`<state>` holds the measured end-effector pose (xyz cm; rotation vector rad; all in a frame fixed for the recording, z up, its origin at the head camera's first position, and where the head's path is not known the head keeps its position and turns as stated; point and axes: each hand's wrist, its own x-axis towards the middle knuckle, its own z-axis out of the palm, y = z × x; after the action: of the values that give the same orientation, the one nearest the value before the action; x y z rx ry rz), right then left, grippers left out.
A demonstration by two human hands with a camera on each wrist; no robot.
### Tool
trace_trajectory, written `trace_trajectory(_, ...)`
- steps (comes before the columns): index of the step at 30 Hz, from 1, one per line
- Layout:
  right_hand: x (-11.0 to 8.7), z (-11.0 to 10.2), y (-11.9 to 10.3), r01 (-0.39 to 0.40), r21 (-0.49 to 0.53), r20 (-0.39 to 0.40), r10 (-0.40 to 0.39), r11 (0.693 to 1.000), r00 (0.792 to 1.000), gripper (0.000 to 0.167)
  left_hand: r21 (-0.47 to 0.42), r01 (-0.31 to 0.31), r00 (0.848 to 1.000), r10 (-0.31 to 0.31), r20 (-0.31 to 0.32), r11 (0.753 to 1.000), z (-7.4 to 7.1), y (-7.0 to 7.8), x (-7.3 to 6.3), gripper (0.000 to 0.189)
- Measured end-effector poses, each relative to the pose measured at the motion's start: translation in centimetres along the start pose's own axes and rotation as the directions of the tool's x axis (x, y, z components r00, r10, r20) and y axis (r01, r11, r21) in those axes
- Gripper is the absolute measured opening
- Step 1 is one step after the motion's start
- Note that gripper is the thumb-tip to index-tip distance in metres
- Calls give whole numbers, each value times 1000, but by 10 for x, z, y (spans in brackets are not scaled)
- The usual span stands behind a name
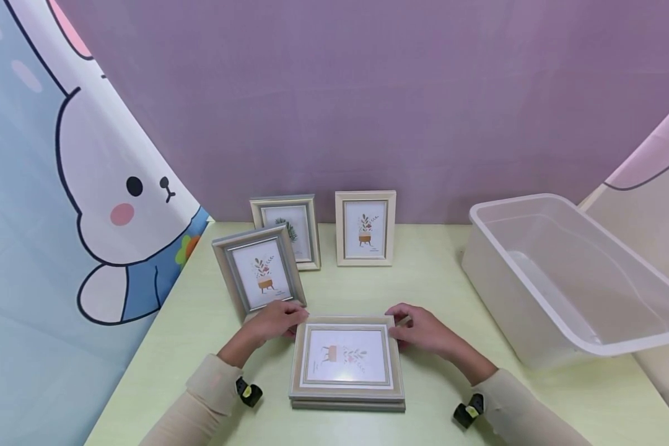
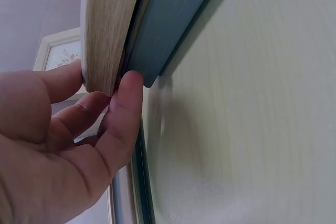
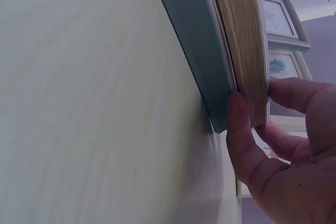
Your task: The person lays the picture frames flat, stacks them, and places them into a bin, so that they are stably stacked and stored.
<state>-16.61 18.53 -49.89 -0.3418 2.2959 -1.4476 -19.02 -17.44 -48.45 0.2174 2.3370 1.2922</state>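
Two picture frames lie stacked flat on the table in front of me. The upper picture frame (image 1: 345,356) is wood-toned and shows a potted-plant print turned sideways; the lower frame (image 1: 348,407) has grey-blue sides. My left hand (image 1: 275,319) pinches the upper frame at its far left corner, thumb on the face. In the left wrist view a fingertip (image 2: 131,82) sits at the seam between the two frames. Mirroring this, my right hand (image 1: 424,328) pinches the far right corner, one fingertip (image 3: 238,103) at the seam.
A silver-grey frame (image 1: 297,272) stands tilted just beyond my left hand. Behind it stand a frame with a green leaf print (image 1: 311,232) and a cream frame (image 1: 365,260). At the right is a large white plastic bin (image 1: 513,297). Purple cloth (image 1: 390,111) hangs behind the table.
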Motion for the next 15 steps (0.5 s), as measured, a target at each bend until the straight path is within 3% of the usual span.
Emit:
trace_trajectory(10,-2,-2,-3,28,-20,35,-28,999,999,32,-19,7,1000,-7,-1,1000,2,0,-1,26)
trace_trajectory(15,-2,-6,-8,25,-85,32,-22,996,999,34,-44,-7,1000,7,16,999,-1,-1,-3,27)
